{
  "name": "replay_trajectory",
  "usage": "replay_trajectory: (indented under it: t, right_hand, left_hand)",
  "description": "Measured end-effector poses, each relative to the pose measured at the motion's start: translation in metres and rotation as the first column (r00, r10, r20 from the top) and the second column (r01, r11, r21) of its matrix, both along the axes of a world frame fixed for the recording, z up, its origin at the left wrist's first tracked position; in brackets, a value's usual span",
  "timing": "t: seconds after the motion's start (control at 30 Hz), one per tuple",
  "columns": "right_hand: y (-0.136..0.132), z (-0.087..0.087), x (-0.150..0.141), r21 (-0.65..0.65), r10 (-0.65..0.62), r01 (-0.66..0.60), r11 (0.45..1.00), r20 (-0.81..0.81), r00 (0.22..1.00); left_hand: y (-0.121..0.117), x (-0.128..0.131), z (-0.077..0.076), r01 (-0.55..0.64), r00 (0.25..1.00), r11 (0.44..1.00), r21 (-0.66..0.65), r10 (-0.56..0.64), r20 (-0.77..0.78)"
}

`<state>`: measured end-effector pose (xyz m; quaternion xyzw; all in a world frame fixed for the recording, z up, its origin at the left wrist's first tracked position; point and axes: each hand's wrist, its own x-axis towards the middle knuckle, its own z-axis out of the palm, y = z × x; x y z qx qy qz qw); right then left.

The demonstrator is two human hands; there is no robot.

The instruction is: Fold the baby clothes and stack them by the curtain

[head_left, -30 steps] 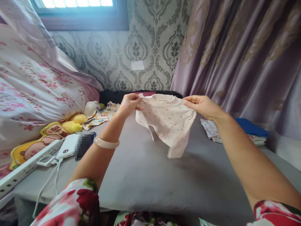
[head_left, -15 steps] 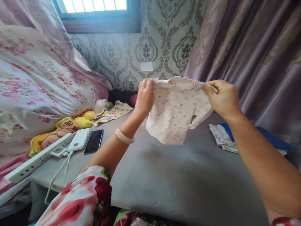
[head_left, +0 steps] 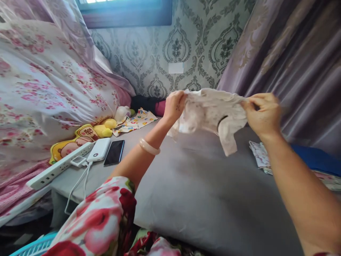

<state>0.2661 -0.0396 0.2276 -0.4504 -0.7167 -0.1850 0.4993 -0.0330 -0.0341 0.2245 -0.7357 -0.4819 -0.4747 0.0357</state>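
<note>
A small pale baby shirt (head_left: 210, 110) hangs in the air above the grey-covered surface (head_left: 191, 188), stretched between my two hands. My left hand (head_left: 175, 106) is closed on one upper edge of it, near a shoulder. On the opposite side, my right hand (head_left: 263, 113) pinches the other upper edge. The cloth is blurred and its lower part is swung up and folded, so the print barely shows. One sleeve dangles beside my right hand. A pale bangle circles my left wrist.
Left of my arm lie a phone (head_left: 114, 153), a white power bank (head_left: 99, 149) with a cable, and a power strip (head_left: 61, 165). Behind them are yellow plush toys (head_left: 105, 128) and a patterned cloth (head_left: 137, 120). Folded clothes (head_left: 259, 155) and blue fabric (head_left: 315, 158) lie right.
The shirt hung down flat before; now its lower part has swung up and crumpled, and a sleeve hangs lower. Both hands keep their hold. The view has shifted slightly down and left.
</note>
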Motion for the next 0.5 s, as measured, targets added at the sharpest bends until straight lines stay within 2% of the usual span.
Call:
replay_trajectory:
  t: [0.1,0.17,0.23,0.3,0.4,0.5]
  right_hand:
    - [0.007,-0.004,-0.003,-0.177,0.024,-0.008,0.984,0.091,0.996]
    - [0.012,-0.004,-0.005,-0.137,-0.020,0.026,0.990,0.044,0.999]
    - [0.015,-0.002,-0.007,-0.089,-0.050,0.052,0.995,0.022,0.999]
    - [0.017,0.002,-0.008,-0.118,-0.040,0.045,0.992,0.048,0.998]
    - [0.019,0.007,-0.009,-0.120,-0.054,0.056,0.991,0.018,0.998]
    - [0.021,0.009,-0.010,-0.176,-0.025,0.034,0.984,0.048,0.999]
  left_hand:
    - [0.002,-0.001,0.003,-0.011,1.000,0.999,-0.052,0.011,-0.001]
    - [0.003,-0.003,0.005,-0.091,0.995,0.996,0.014,0.091,0.052]
    - [0.005,-0.005,0.007,-0.129,0.991,0.991,0.027,0.128,0.030]
    - [0.007,-0.007,0.007,-0.143,0.990,0.990,-0.008,0.143,-0.017]
    - [0.011,-0.008,0.006,-0.173,0.985,0.984,-0.031,0.173,-0.009]
    - [0.015,-0.008,0.006,-0.173,0.985,0.983,-0.053,0.172,-0.024]
